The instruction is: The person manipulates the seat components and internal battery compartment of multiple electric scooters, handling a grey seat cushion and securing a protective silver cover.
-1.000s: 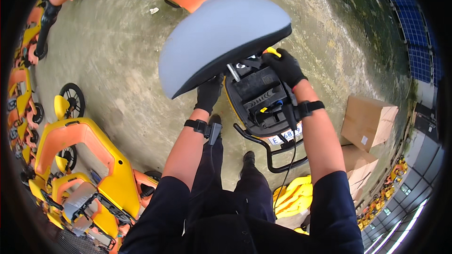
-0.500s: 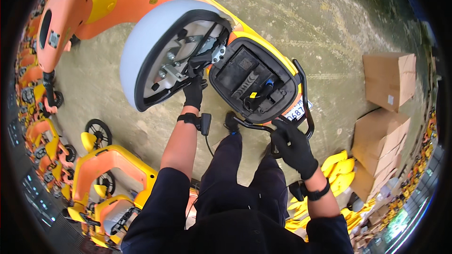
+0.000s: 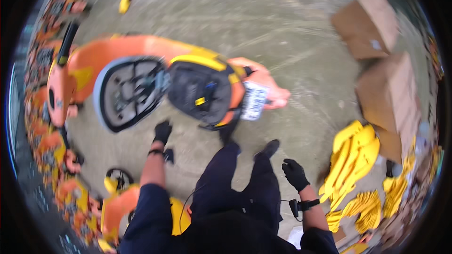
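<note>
An orange and yellow scooter point(image 3: 127, 44) stands in front of me, its handlebar end to the left. Its grey-rimmed seat point(image 3: 100, 99) is flipped up, showing brackets on the underside. To the seat's right lies the dark storage compartment point(image 3: 181, 82), with a small yellow label and a blue part inside. My left hand point(image 3: 162, 132), black-gloved and slightly blurred, hangs just below the seat, apart from it, loosely open with nothing visible in it. Off to the right and clear of the scooter is my right hand point(image 3: 295, 175), also gloved, fingers loosely curled and empty.
Large cardboard boxes point(image 3: 383, 94) stand at the right. Yellow curved panels point(image 3: 353, 155) lie piled on the floor beside them. Rows of orange scooters point(image 3: 40, 141) line the left, and another yellow part point(image 3: 125, 2) lies far off on the floor.
My left hand has come away from the raised seat. My right hand has left the black rear rail and moved right. The scooter now appears turned and farther away.
</note>
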`<state>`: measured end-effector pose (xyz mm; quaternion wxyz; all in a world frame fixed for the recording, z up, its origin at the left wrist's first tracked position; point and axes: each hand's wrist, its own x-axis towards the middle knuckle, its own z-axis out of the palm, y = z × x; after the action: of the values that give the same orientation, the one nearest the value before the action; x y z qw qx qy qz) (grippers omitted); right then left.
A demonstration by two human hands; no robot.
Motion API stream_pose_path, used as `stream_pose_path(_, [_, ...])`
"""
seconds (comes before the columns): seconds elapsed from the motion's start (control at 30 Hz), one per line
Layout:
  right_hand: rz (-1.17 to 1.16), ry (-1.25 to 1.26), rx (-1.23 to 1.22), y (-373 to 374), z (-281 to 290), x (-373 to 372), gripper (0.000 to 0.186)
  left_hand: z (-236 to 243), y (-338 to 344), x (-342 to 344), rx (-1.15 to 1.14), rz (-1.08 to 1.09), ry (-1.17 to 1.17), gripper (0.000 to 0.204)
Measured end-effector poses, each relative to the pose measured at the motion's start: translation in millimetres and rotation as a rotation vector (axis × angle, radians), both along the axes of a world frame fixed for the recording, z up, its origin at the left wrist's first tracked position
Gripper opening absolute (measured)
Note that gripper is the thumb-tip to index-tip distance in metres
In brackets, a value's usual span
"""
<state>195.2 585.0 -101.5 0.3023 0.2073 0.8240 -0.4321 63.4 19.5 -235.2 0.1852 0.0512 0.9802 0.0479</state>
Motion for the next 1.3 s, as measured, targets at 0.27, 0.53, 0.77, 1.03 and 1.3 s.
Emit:
stream_pose_path(0.27, [0.359, -0.411, 0.49, 183.6, -71.4, 275.1, 0.023, 52.4, 28.9, 156.8, 0.337, 0.165, -0.824, 0.052])
stream_pose_path(0.53, [-0.207, 0.034, 0.346, 191.3, -68.8, 341.7, 0.012, 90.5, 327.4, 7.7, 0.104, -1.023, -0.287, 0.025])
stream_pose_path(0.77, [-0.562, 0.095, 0.427, 158.8, -54.7, 327.4, 0.014, 68.1, 595.9, -88.9, -0.004, -1.324, -0.283, 0.02])
stream_pose_path(1.03, [-1.874, 0.138, 0.01, 23.7, -54.1, 388.9, 0.028, 22.7, 891.5, 3.3, -0.111, -1.073, -0.627, 0.016])
stream_pose_path(1.3, [-2.103, -0.263, 0.027, -147.0, -138.0, 426.7, 0.02, 86.5, 978.3, 266.1, 0.127, -1.353, -0.805, 0.02])
